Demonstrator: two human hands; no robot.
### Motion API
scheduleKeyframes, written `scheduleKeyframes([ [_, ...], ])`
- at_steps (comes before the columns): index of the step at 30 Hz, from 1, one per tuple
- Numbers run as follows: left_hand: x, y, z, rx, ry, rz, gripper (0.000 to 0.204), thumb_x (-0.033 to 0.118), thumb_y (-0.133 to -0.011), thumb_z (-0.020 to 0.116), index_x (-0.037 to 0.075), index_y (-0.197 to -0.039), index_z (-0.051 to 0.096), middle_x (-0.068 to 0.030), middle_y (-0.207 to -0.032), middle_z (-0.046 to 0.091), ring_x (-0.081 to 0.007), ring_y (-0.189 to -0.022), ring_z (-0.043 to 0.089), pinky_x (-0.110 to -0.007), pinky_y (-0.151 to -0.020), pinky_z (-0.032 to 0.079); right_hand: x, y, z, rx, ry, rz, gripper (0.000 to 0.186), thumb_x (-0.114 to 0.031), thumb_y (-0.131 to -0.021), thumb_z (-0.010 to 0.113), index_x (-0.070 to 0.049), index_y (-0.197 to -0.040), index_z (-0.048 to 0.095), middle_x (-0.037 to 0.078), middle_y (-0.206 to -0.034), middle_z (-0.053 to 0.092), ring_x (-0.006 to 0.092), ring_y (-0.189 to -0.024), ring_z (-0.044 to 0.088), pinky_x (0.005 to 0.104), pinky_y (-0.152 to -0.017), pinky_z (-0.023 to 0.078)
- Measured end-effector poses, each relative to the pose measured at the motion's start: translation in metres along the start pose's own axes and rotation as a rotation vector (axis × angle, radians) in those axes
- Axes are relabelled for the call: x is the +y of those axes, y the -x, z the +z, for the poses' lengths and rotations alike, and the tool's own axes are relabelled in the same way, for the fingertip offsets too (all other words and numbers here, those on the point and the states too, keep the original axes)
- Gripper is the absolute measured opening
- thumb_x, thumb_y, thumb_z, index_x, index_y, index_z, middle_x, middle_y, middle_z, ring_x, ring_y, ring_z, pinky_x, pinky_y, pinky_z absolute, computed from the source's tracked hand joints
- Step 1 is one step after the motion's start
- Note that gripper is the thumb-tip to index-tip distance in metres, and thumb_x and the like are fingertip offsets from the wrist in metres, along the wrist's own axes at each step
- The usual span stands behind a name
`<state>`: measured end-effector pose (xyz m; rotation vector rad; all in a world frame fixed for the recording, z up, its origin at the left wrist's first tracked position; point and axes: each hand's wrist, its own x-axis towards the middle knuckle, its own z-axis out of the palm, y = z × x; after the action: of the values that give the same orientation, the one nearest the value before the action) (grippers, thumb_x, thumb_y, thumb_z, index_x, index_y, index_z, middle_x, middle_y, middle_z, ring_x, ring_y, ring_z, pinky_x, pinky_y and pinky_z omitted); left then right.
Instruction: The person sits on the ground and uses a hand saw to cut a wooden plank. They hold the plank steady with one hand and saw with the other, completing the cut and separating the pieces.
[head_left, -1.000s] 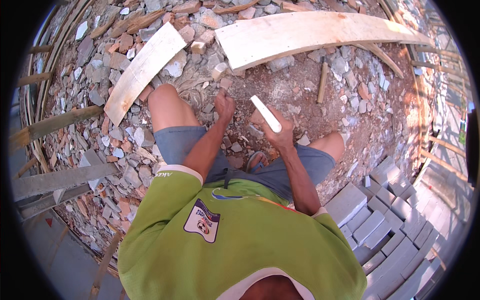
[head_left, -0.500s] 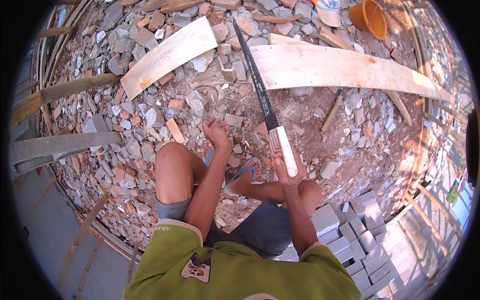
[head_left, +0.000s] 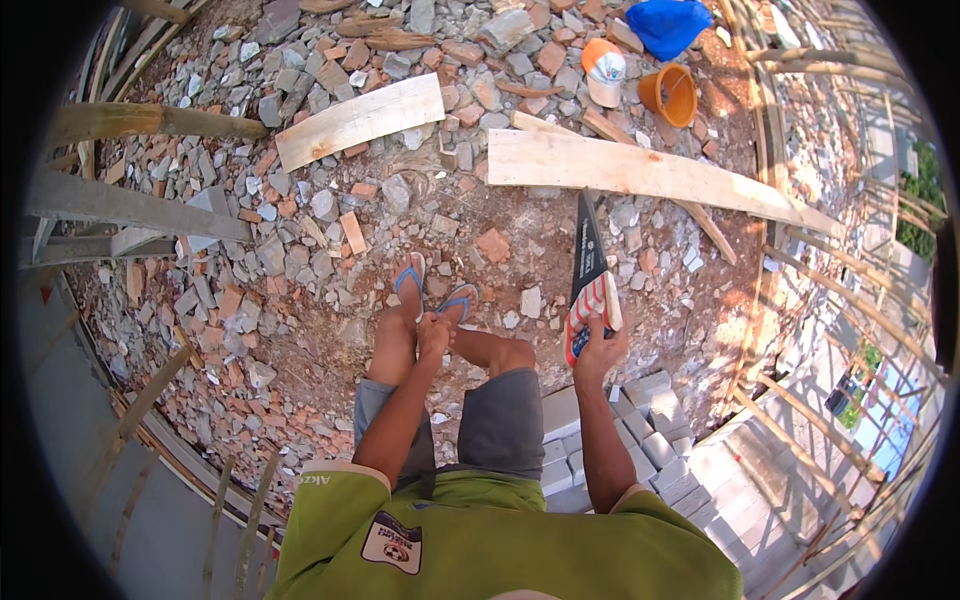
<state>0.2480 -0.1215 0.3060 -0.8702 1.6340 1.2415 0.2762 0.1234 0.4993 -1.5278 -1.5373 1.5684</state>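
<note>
My right hand (head_left: 601, 350) grips a handsaw (head_left: 590, 255) by its red-and-white handle. The dark blade points away from me, and its tip appears near the close edge of a long pale plank (head_left: 640, 170). Whether tip and plank touch, I cannot tell. In front of my legs hangs my left hand (head_left: 434, 335), its fingers curled in; anything inside them is hidden. A shorter pale board (head_left: 360, 122) lies apart on the rubble to the left of the plank.
Broken bricks and stones (head_left: 270, 200) cover the ground. An orange bucket (head_left: 668, 95), a cap (head_left: 603, 72) and a blue bag-like bundle (head_left: 668, 28) sit at the far right. Grey blocks (head_left: 640, 425) are stacked beside me. Timber poles (head_left: 160, 121) jut in from the left.
I have risen from a crouch to a more upright stance. The saw has come away from the plank's cut end to the right, and my left hand has drawn back toward my legs.
</note>
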Motion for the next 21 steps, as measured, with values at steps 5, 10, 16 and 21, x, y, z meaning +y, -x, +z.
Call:
scheduleKeyframes([
  [5,0.047,0.052,-0.065,-0.082,-0.043,0.063,0.011,0.005,-0.096,0.047,0.001,-0.101,0.056,-0.0082,-0.077,0.061,-0.0143,-0.056,0.061,-0.028,-0.046,0.05,-0.01,0.007,-0.055,-0.186,0.437,0.08,0.037,-0.011,-0.087,0.066,0.001,-0.122,0.058,0.012,-0.075,0.065,0.0212,-0.064,0.065,0.0353,-0.057,0.053],
  [10,0.062,0.033,-0.143,0.076,-0.142,0.092,0.011,0.009,-0.096,0.048,0.0,-0.099,0.055,-0.009,-0.077,0.061,-0.0142,-0.054,0.059,-0.028,-0.044,0.048,0.056,0.006,-0.127,-0.308,0.92,-0.08,0.036,-0.022,-0.083,0.065,-0.001,-0.112,0.063,0.026,-0.092,0.068,0.0471,-0.09,0.065,0.0532,-0.077,0.051],
  [16,0.064,0.055,-0.212,0.093,-0.227,0.1,0.008,0.012,-0.097,0.045,0.006,-0.099,0.05,-0.0079,-0.076,0.057,-0.0175,-0.055,0.058,-0.029,-0.044,0.046,0.06,0.029,-0.185,-0.397,1.054,-0.054,0.029,-0.021,-0.083,0.063,-0.002,-0.104,0.062,0.026,-0.098,0.068,0.044,-0.096,0.064,0.0517,-0.083,0.051],
  [21,0.064,0.067,-0.198,0.061,-0.348,0.095,0.011,0.009,-0.092,0.049,0.001,-0.1,0.051,-0.0105,-0.081,0.058,-0.0186,-0.057,0.058,-0.032,-0.043,0.051,0.086,0.041,-0.223,-0.263,1.002,-0.004,0.032,-0.018,-0.082,0.061,-0.003,-0.111,0.058,0.025,-0.1,0.068,0.0432,-0.097,0.065,0.0527,-0.083,0.051],
])
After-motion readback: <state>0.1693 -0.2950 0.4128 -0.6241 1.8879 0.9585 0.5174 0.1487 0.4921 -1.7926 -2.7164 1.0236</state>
